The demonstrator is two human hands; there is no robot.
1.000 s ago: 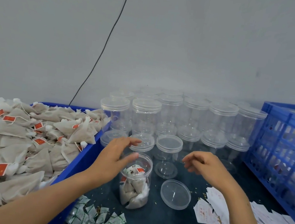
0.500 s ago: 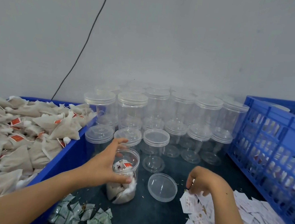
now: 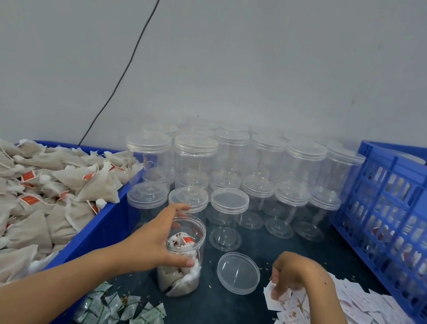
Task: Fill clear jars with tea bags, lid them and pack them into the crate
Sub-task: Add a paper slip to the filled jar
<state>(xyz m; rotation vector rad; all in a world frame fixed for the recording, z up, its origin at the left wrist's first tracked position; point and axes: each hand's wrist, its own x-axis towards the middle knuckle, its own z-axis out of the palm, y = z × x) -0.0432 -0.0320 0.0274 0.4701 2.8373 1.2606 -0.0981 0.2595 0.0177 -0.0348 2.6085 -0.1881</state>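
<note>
Head | left hand [image 3: 156,238] grips open jar [image 3: 183,255] (part-filled) | right hand [image 3: 291,276] pinches paper slip [image 3: 275,297]

The left hand [image 3: 162,239] grips an open jar [image 3: 181,263] half full of tea bags at the worktop's [image 3: 227,322] centre. Its loose lid [image 3: 238,273] lies at three o'clock. Beyond that, the right hand [image 3: 292,276] pinches paper slips [image 3: 364,323]. The blue crate [image 3: 402,212] stands at two o'clock.

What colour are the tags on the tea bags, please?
Red-orange, on the tea bags heaped in the blue bin, in the head view.
</note>
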